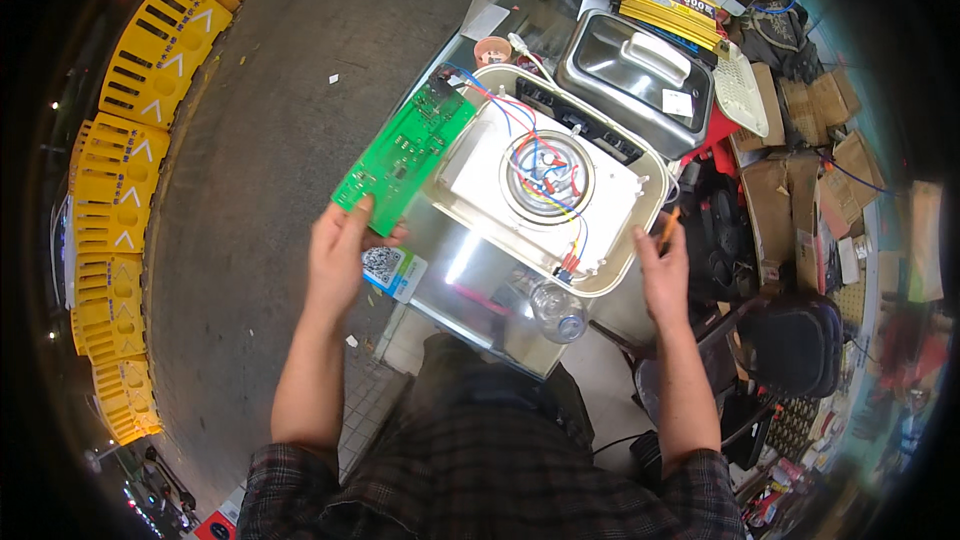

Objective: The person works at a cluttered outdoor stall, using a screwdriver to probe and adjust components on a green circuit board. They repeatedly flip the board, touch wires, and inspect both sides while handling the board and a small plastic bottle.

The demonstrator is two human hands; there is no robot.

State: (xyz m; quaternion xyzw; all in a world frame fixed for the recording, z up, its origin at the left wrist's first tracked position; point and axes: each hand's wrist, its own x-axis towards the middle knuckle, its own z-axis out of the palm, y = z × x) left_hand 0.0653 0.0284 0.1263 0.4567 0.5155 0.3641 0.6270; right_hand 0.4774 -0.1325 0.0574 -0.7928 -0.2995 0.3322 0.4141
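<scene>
My left hand (pixel 338 248) grips the lower end of a long green circuit board (pixel 405 155), thumb on its face, holding it tilted beside an opened appliance. Red and blue wires run from the board's far end into the cream plastic housing (pixel 625 275). Inside the housing lie a white panel (pixel 475 158) and a round metal heating plate (pixel 548 202) with loose coloured wires over it. By the housing's near right corner, my right hand (pixel 664 268) is closed on a slim orange tool (pixel 670 225); its exact kind is unclear.
The glass-topped table (pixel 440 270) carries a steel lidded container (pixel 640 75), a small pink cup (pixel 492 52), a clear bottle (pixel 560 315) and a printed card (pixel 394 273). Cardboard boxes (pixel 800 190) and a black chair (pixel 790 345) crowd the right. Yellow barriers (pixel 120 180) line the left.
</scene>
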